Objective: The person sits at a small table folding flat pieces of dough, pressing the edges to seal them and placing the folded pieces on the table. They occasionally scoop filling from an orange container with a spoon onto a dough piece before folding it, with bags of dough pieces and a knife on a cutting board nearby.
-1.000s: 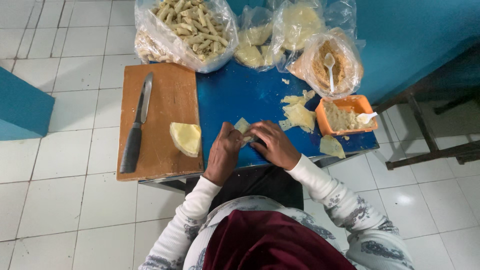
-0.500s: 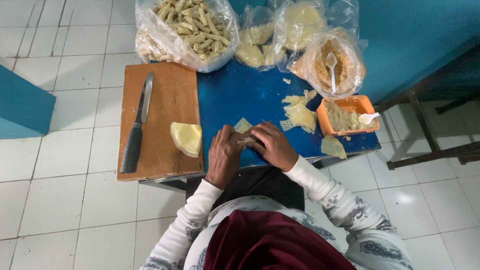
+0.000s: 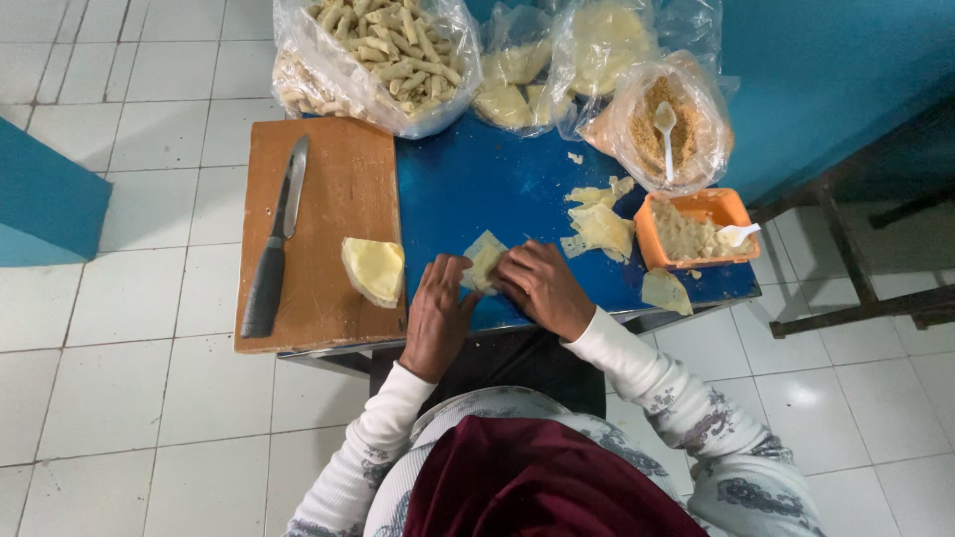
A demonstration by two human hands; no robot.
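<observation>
One thin pale-yellow pastry wrapper in work, lying on blue table top at near edge, just right of wooden cutting board.
- Done, judged: clear plastic bag of finished rolled pieces at far side well filled.
- Left, judged: folded stack of wrappers on board, loose wrappers near orange tub of filling.
- Left hand: fingers curled, pressing wrapper's near left edge.
- Right hand: fingers bent over wrapper's right side, pinching it.
- Black-handled knife idle on board.
</observation>
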